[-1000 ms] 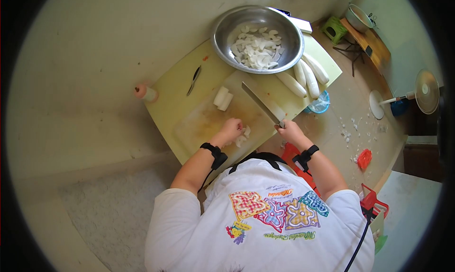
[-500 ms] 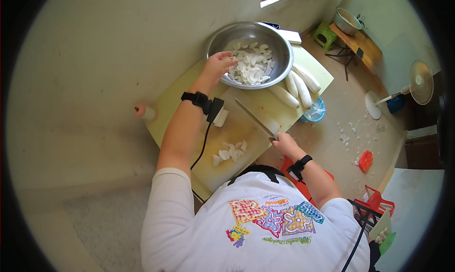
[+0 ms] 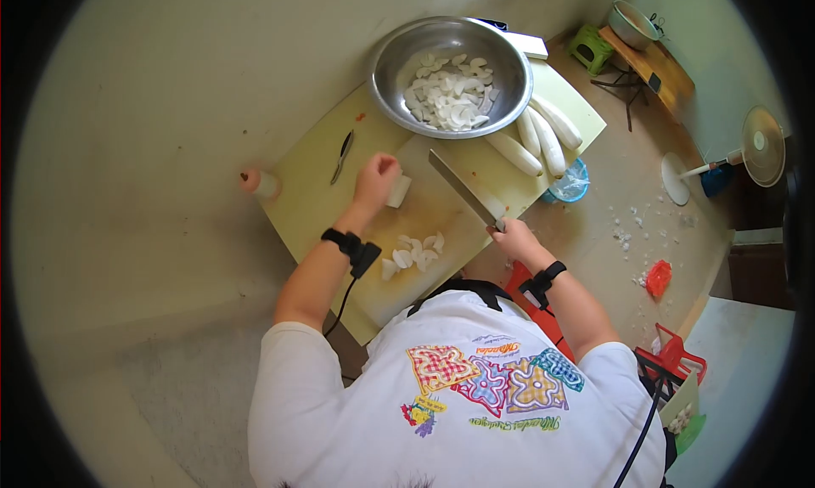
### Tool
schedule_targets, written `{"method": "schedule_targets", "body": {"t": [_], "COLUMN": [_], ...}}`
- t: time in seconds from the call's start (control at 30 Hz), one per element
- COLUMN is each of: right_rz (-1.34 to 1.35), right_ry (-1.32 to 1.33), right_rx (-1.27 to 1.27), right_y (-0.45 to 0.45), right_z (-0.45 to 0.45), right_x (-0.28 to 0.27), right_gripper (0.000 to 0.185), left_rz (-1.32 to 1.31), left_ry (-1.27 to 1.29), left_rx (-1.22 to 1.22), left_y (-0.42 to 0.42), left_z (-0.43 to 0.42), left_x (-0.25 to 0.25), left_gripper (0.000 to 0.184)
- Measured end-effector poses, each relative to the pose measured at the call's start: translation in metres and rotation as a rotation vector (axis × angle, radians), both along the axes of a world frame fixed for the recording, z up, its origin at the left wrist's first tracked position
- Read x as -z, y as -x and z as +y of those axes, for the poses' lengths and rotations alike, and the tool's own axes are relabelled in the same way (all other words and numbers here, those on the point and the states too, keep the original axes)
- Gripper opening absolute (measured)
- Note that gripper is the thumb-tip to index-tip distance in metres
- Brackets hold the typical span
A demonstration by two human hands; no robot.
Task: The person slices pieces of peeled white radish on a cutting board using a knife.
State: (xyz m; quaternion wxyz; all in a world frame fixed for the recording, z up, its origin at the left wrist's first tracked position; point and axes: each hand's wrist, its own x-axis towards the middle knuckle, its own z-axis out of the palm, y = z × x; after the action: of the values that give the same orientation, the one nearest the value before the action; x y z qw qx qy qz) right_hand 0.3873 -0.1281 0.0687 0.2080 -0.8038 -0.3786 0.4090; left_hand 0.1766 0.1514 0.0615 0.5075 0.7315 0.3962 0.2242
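Note:
My right hand [image 3: 514, 237] is wrapped around the handle of a kitchen knife [image 3: 463, 187], its long blade slanting over the cutting board [image 3: 433, 203]. My left hand [image 3: 376, 182] is beside a short white radish piece [image 3: 398, 191]; its fingers look curled but are blurred and partly hidden. Nearer my body, several white slices [image 3: 413, 254] lie on the board. Beyond the hands, a large steel bowl [image 3: 392, 106] contains a heap of cut white slices [image 3: 450, 93]. Several long peeled white radishes [image 3: 543, 140] lie right of it.
A peeler [image 3: 342, 157] lies left of my left hand on the pale table [image 3: 318, 165]. A pink-topped bottle [image 3: 260, 183] is at the table's left edge. A lined blue bin [image 3: 570, 182] stands right of the table. A fan [image 3: 762, 146] and a red bag [image 3: 658, 278] are farther right.
My left hand has moved from the steel bowl's rim back toward me, beside the short radish piece. The peeler has come into sight. My right hand still holds the knife in nearly the same place.

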Motion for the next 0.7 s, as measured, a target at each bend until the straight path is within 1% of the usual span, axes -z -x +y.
{"method": "schedule_targets", "body": {"t": [0.03, 0.1, 0.13, 0.2, 0.23, 0.3, 0.37, 0.4, 0.43, 0.47, 0.5, 0.53, 0.57, 0.6, 0.63, 0.7], "right_rz": [-0.014, -0.008, -0.005, -0.025, -0.045, -0.030, -0.026, -0.039, -0.049, -0.050, -0.036, -0.022, -0.023, -0.040, -0.057, -0.025], "right_ry": [0.005, 0.003, 0.002, -0.006, -0.016, -0.013, -0.027, -0.030, -0.031, -0.032, -0.025, -0.018, -0.020, -0.038, -0.054, -0.055], "right_rx": [-0.004, -0.021, -0.032, -0.041, -0.046, -0.042, -0.040, -0.037, -0.036, -0.034, -0.029, -0.023, -0.023, -0.018, -0.012, 0.015], "right_y": [-0.002, -0.003, -0.004, -0.006, -0.006, -0.004, -0.004, -0.003, -0.002, -0.002, -0.002, -0.002, -0.002, -0.002, -0.002, -0.002], "right_z": [0.000, 0.002, 0.002, 0.002, 0.002, -0.002, 0.001, 0.001, 0.001, 0.000, 0.000, 0.001, 0.002, 0.001, 0.001, 0.000], "right_x": [0.006, 0.004, 0.003, 0.014, 0.015, 0.009, 0.004, 0.006, 0.007, 0.006, 0.005, 0.004, 0.005, 0.008, 0.011, 0.015], "right_gripper": [0.036, 0.037, 0.037, 0.038, 0.038, 0.039, 0.039, 0.039, 0.039, 0.039, 0.039, 0.039, 0.039, 0.037, 0.036, 0.035], "left_rz": [0.089, 0.222, 0.224, 0.280, 0.281, 0.361, 0.327, 0.446, 0.498, 0.507, 0.606, 0.746, 0.731, 0.549, 0.601, 0.794], "left_ry": [-0.072, -0.271, -0.268, -0.711, -0.708, -0.596, -0.376, -0.139, -0.040, 0.018, 0.162, 0.290, 0.396, 0.480, 0.557, 0.681], "left_rx": [0.076, 0.353, 0.349, 0.522, 0.521, 0.513, 0.418, 0.309, 0.256, 0.276, 0.302, 0.335, 0.315, 0.278, 0.256, 0.197], "left_y": [0.010, 0.029, 0.034, 0.042, 0.048, 0.053, 0.087, 0.108, 0.133, 0.169, 0.199, 0.218, 0.250, 0.303, 0.325, 0.345], "left_z": [-0.023, -0.059, -0.074, -0.099, -0.109, -0.129, -0.137, -0.154, -0.172, -0.188, -0.206, -0.225, -0.246, -0.272, -0.292, -0.325], "left_x": [0.002, 0.007, 0.009, 0.012, 0.008, -0.001, 0.020, 0.011, 0.008, 0.034, 0.041, 0.024, 0.036, 0.083, 0.083, 0.072], "left_gripper": [0.029, 0.032, 0.032, 0.042, 0.042, 0.035, 0.024, 0.021, 0.025, 0.027, 0.031, 0.033, 0.039, 0.042, 0.042, 0.042]}}
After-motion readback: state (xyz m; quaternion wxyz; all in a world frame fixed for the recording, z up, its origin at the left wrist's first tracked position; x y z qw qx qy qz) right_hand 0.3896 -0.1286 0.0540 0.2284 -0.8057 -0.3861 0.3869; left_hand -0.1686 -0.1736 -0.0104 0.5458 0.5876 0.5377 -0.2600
